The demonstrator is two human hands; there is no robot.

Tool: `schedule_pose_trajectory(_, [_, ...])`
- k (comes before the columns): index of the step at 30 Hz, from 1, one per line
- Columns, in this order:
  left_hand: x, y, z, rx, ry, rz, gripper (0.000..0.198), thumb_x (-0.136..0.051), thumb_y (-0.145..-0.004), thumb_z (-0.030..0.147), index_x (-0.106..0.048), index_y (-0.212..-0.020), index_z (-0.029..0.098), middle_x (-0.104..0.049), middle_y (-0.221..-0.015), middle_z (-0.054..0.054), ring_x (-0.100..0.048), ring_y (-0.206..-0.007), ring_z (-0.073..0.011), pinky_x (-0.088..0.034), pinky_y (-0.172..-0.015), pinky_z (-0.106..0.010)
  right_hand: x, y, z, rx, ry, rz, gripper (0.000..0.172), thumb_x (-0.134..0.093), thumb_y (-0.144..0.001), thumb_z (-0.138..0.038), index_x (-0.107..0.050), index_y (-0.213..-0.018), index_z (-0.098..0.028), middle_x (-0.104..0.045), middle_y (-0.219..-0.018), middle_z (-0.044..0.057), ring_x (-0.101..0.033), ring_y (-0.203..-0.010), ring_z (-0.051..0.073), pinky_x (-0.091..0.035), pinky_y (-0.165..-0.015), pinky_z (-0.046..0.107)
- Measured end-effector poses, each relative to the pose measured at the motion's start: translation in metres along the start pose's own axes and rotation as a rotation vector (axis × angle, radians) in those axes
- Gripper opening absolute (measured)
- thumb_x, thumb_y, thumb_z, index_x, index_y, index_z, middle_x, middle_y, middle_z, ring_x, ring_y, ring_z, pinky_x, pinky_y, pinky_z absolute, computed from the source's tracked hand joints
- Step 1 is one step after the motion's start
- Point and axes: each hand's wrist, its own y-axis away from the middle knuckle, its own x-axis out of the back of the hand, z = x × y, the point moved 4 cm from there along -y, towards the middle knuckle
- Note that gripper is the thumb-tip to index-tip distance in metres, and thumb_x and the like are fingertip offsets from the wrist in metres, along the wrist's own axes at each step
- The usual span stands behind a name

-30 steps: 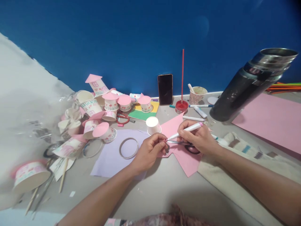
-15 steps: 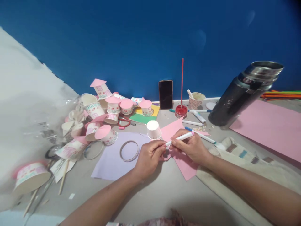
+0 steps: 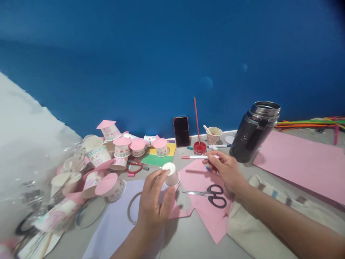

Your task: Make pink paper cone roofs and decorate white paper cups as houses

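Note:
In my right hand is a white marker with a reddish end pointing left, gripped above cut pink paper. My left hand has its fingers apart and reaches the side of a small white paper cup standing upside down; whether it touches the cup is unclear. Black-handled scissors lie on the pink paper. Partly behind my left hand, a tape ring rests on a lilac sheet.
Decorated cups with pink tops crowd the left. A phone leans on the blue wall, beside a red paint pot and a brush cup. A dark flask and large pink sheet are at right.
My left hand has let go of the marker and moved left toward the white cup. My right hand has raised the marker, whose reddish end now shows. The scissors have come into sight.

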Motion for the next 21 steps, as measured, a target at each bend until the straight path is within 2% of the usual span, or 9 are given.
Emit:
schedule_pose_trajectory(3, [-0.010, 0.002, -0.002, -0.095, -0.182, -0.090, 0.052, -0.056, -0.099, 0.017, -0.046, -0.149, 0.023, -0.053, -0.147, -0.014, -0.050, -0.139, -0.0282, -0.044, -0.113, -0.043, -0.010, -0.003, 0.007, 0.088, 0.129, -0.106, 0.029, -0.058, -0.096, -0.037, -0.073, -0.112, -0.018, -0.080, -0.089, 0.009, -0.068, -0.067, 0.020, -0.055, -0.060, 0.031])
schedule_pose_trajectory(6, [-0.022, 0.005, -0.012, -0.153, -0.283, -0.192, 0.056, -0.053, -0.099, 0.017, -0.039, -0.153, 0.017, -0.049, -0.152, -0.017, -0.046, -0.143, -0.0282, -0.041, -0.114, -0.043, -0.020, 0.002, 0.008, 0.241, 0.268, -0.202, 0.020, -0.068, -0.086, -0.028, -0.078, -0.101, -0.020, -0.080, -0.104, 0.012, -0.069, -0.094, 0.029, -0.054, -0.088, 0.046])
schedule_pose_trajectory(8, [-0.028, 0.006, -0.020, -0.200, -0.328, -0.196, 0.060, -0.054, -0.099, 0.019, -0.035, -0.156, 0.014, -0.050, -0.151, -0.019, -0.044, -0.144, -0.0293, -0.038, -0.114, -0.044, -0.022, 0.006, 0.008, 0.315, 0.337, -0.219, 0.017, -0.064, -0.089, -0.026, -0.077, -0.097, -0.020, -0.079, -0.105, 0.013, -0.066, -0.098, 0.029, -0.050, -0.094, 0.048])
schedule_pose_trajectory(12, [-0.034, 0.005, -0.045, -0.258, -0.397, -0.136, 0.065, -0.058, -0.097, 0.026, -0.034, -0.157, 0.015, -0.051, -0.151, -0.020, -0.043, -0.145, -0.0342, -0.038, -0.112, -0.048, -0.026, 0.013, 0.001, 0.491, 0.478, -0.301, 0.022, -0.054, -0.098, -0.024, -0.072, -0.086, -0.021, -0.075, -0.084, 0.007, -0.061, -0.081, 0.022, -0.048, -0.079, 0.035])
schedule_pose_trajectory(15, [-0.038, 0.007, -0.070, -0.244, -0.417, -0.147, 0.068, -0.060, -0.095, 0.029, -0.035, -0.157, 0.016, -0.052, -0.149, -0.022, -0.046, -0.142, -0.0388, -0.044, -0.105, -0.053, -0.029, 0.017, -0.005, 0.593, 0.566, -0.388, 0.025, -0.050, -0.101, -0.023, -0.069, -0.085, -0.021, -0.072, -0.077, 0.003, -0.058, -0.074, 0.018, -0.045, -0.072, 0.031])
schedule_pose_trajectory(18, [-0.038, 0.009, -0.090, -0.188, -0.409, -0.153, 0.074, -0.064, -0.092, 0.036, -0.034, -0.157, 0.016, -0.056, -0.143, -0.025, -0.054, -0.133, -0.0442, -0.049, -0.098, -0.061, -0.029, 0.017, -0.008, 0.591, 0.589, -0.416, 0.025, -0.050, -0.102, -0.024, -0.069, -0.086, -0.021, -0.072, -0.076, 0.001, -0.058, -0.071, 0.017, -0.044, -0.069, 0.030])
schedule_pose_trajectory(21, [-0.032, 0.005, -0.098, -0.052, -0.358, -0.167, 0.075, -0.067, -0.091, 0.039, -0.035, -0.155, 0.017, -0.058, -0.140, -0.026, -0.056, -0.131, -0.0472, -0.049, -0.100, -0.069, -0.030, 0.018, -0.007, 0.567, 0.586, -0.423, 0.024, -0.050, -0.103, -0.026, -0.071, -0.091, -0.021, -0.075, -0.079, 0.002, -0.062, -0.074, 0.017, -0.044, -0.069, 0.030])
